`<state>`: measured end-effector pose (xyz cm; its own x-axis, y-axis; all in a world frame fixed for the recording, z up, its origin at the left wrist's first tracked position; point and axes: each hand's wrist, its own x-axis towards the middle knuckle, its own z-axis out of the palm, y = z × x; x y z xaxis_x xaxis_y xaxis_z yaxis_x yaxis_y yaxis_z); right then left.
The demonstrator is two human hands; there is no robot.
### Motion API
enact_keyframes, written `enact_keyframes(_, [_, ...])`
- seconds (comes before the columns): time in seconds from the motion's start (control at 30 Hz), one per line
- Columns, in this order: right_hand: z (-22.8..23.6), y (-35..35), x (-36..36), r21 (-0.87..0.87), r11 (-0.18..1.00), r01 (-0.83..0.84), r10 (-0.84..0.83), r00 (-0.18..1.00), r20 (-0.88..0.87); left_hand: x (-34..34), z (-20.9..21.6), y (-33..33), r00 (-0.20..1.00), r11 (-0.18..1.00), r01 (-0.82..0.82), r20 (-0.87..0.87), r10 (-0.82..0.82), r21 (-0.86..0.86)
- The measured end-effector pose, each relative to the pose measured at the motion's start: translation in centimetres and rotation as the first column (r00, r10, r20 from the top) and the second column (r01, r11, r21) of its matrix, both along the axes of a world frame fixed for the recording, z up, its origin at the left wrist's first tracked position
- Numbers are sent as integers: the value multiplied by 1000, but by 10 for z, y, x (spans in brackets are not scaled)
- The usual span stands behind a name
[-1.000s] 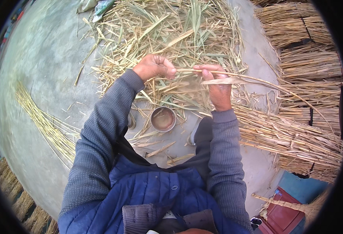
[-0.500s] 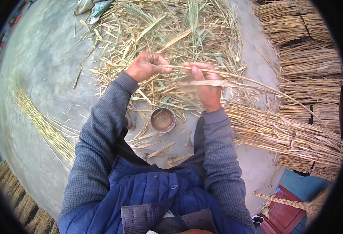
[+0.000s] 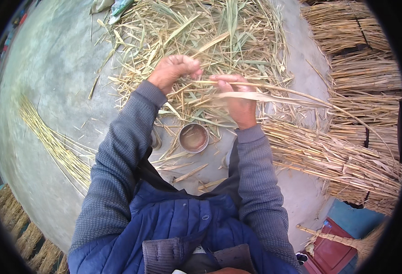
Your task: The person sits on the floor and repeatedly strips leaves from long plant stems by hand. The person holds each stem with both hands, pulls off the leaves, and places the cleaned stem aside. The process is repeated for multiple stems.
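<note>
A long, thin dry reed stalk lies across my right hand, pinched between the thumb and the extended fingers. Its cut end points left, and the rest bends away to the right. A pale dry leaf hangs along it beside my palm. Just beyond the cut end is my left hand, its fingers curled together and a little blurred; whatever they pinch is hidden. Below both hands a small round metal bowl with a brownish inside stands on the floor.
Leaf and stalk scraps cover the floor ahead. At right lies a loose reed pile, with tied bundles beyond. Thinner stalks lie at left. A broom-like bundle rests over a red panel at lower right.
My left hand has come off the stalk's end, moving slightly up. The right hand has shifted a little left with the stalk still in it.
</note>
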<state>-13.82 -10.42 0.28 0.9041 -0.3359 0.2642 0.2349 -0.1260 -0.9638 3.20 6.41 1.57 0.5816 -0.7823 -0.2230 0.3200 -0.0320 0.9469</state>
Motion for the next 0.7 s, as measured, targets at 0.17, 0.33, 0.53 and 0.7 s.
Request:
enact_keyframes(0.17, [0, 5, 0, 306, 950, 66, -35, 994, -104, 6, 7, 0, 909, 970, -216, 384, 159, 110])
enact_keyframes(0.33, [1, 4, 8, 337, 936, 104, -68, 991, -118, -6, -16, -6, 695, 986, 15, 707, -129, 165])
enact_keyframes(0.53, [6, -20, -5, 381, 910, 166, -111, 981, -162, 29, -25, 17, 650, 966, 31, 728, -216, 258])
enact_keyframes(0.7, [15, -60, -28, 496, 830, 255, -266, 963, -51, 82, -58, 65, 771, 911, -160, 624, -126, 381])
